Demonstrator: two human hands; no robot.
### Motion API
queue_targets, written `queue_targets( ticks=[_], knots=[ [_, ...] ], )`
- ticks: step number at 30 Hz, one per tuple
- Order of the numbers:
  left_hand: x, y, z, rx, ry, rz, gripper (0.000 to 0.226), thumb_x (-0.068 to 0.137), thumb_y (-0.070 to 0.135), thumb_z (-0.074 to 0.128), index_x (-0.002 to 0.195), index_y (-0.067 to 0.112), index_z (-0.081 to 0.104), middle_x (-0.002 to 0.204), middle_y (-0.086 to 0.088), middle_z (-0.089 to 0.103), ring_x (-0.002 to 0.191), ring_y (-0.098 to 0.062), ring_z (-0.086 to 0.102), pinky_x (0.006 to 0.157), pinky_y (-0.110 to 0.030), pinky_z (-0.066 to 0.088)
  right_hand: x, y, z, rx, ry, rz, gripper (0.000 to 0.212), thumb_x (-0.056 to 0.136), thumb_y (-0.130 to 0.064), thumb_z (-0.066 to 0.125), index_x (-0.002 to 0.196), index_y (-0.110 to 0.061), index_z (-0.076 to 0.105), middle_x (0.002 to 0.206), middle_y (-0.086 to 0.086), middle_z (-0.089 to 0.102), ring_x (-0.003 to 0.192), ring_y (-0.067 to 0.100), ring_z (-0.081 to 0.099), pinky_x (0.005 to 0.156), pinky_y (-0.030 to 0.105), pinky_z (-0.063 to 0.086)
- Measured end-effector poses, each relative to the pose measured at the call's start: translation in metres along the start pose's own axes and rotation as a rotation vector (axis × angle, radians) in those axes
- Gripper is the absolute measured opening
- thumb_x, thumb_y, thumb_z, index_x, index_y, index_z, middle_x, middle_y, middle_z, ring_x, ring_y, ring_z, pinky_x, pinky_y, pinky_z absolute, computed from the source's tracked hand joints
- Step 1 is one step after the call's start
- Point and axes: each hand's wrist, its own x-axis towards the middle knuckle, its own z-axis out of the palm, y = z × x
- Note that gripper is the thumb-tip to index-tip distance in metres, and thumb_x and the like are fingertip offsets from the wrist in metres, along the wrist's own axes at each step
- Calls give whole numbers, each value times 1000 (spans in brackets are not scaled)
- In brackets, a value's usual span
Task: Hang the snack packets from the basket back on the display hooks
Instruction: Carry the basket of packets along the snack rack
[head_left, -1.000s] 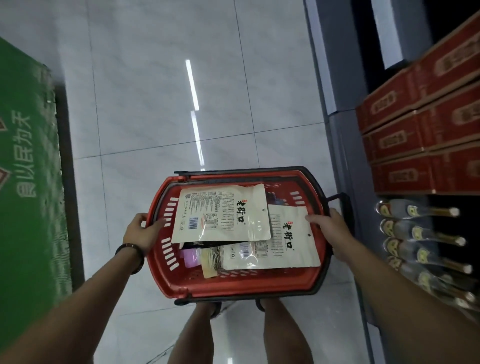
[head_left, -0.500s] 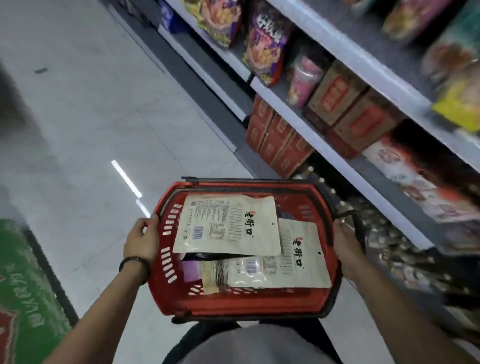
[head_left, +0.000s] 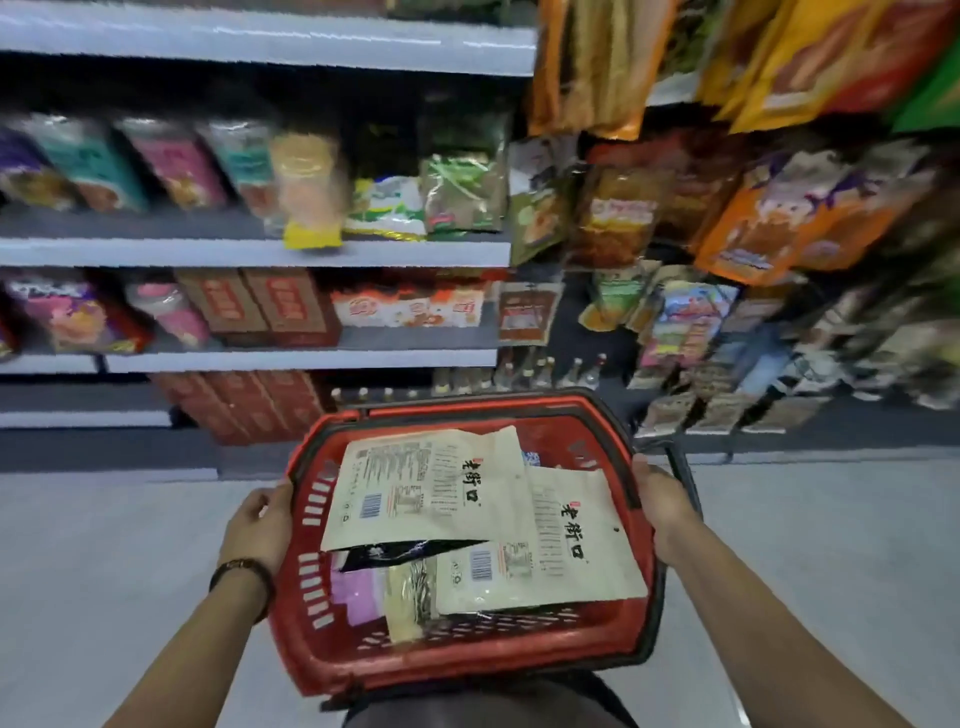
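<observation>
I hold a red basket level in front of me, low in the view. My left hand grips its left rim and my right hand grips its right rim by the black handle. Two cream snack packets lie on top inside: one upper-left packet and one lower-right packet. Under them show a black packet, a pink packet and a striped seed packet. Hanging packets on the display hooks fill the upper right.
Grey shelves with snack bags and red cartons run across the left and centre. Bottles stand on the lowest level behind the basket. Pale floor tiles lie on both sides of me.
The view has swung from the floor and aisle round to face the shelves and hanging display. Both hands have kept hold of the basket rims; the packets have not shifted.
</observation>
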Motion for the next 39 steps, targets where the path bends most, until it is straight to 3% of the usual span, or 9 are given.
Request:
queue_targets(
  ticks=[3,6,8,13,21,25,30,35,39],
  knots=[
    [-29,34,74,100,-113,51,62,92,73,48,121,21,65,116,-13,70,100,-37,67,92,-46,53,5,27,-94,156,64,87,53,108,-55,47,105,-11,76,102,17,78,99,37,73,100,54,58],
    [-55,57,162,143,-191,101,68,79,83,51,104,22,68,116,-13,73,104,-39,69,99,-54,54,39,74,-195,282,143,162,57,100,-60,52,114,-11,77,107,16,80,101,39,76,99,57,58],
    [-120,94,220,170,-255,134,53,92,67,56,95,16,68,114,-16,72,105,-39,68,102,-51,52,68,112,-269,324,191,181,62,92,-63,53,119,-12,76,112,15,80,102,39,76,99,58,58],
    [-226,136,364,250,-405,178,47,105,41,54,135,6,62,145,-23,58,125,-41,58,106,-44,43,93,178,-430,477,325,163,67,86,-67,52,116,-13,77,105,12,82,99,37,77,98,58,60],
    [-346,198,572,366,-652,353,39,99,56,56,101,21,72,131,-16,67,113,-34,65,105,-45,49,46,187,-590,675,585,216,42,111,-38,46,104,-6,72,100,14,76,91,33,71,74,37,54],
    [-391,224,682,449,-807,466,43,100,59,52,115,24,73,126,-13,70,123,-37,63,110,-49,47,62,197,-659,737,705,258,40,112,-37,46,98,-9,71,93,12,73,83,29,67,69,33,50],
    [-449,264,805,543,-936,561,38,100,57,53,97,23,69,95,-4,66,98,-27,61,95,-43,49,82,200,-736,852,842,338,50,105,-49,56,106,-4,77,97,19,80,95,36,75,98,50,59],
    [-521,303,914,617,-1043,632,48,104,50,50,129,14,68,132,-14,66,122,-34,61,93,-33,40,106,210,-821,934,927,362,47,102,-46,58,105,-4,80,94,17,82,97,39,77,100,54,59],
    [-575,319,1005,693,-1042,720,50,103,55,46,103,13,73,119,-15,71,108,-34,64,95,-36,47,137,222,-893,1006,951,334,40,105,-38,56,105,-4,78,91,15,82,94,36,77,86,42,59]
  ],
)
